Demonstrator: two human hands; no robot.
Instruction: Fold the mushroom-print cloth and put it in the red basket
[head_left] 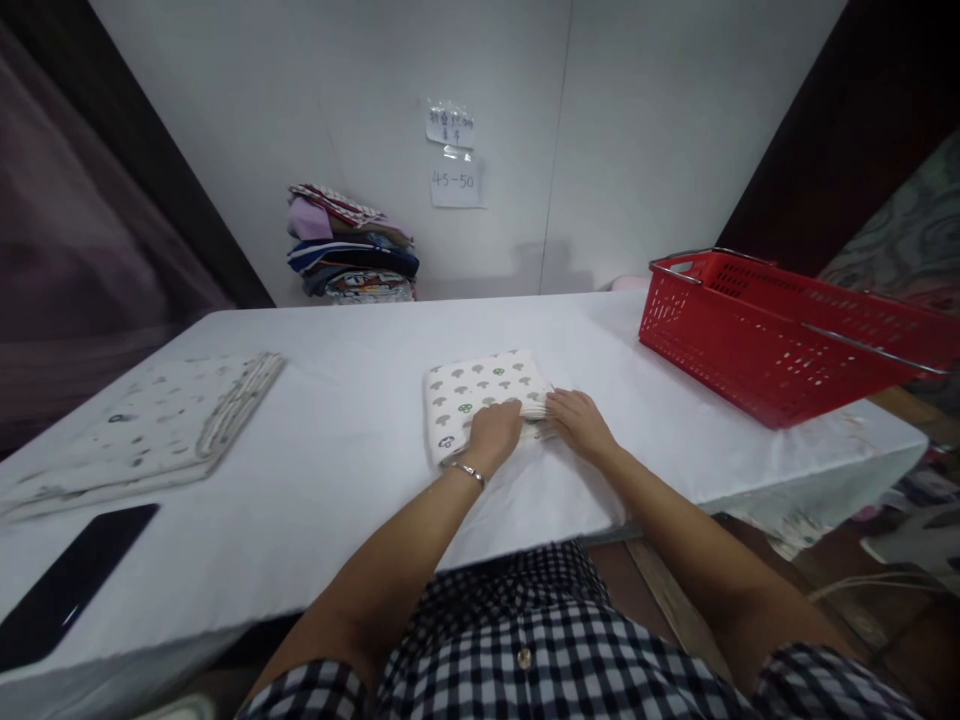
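A folded white cloth printed with grey mushrooms and a few green figures lies in front of me on the white-covered table. My left hand, a silver bracelet at its wrist, is closed at the cloth's near right corner, with its fingers curled round the folded edge. Against the right end of the same folds rests my right hand, its fingers stretched out and lying flat on the fabric. Part of the near edge is hidden beneath my hands.
A larger folded patterned cloth lies at the table's left, with a black phone-like slab nearer me. A red plastic basket with metal handles stands at the right. Piled folded clothes sit at the back by the wall, left of paper notes.
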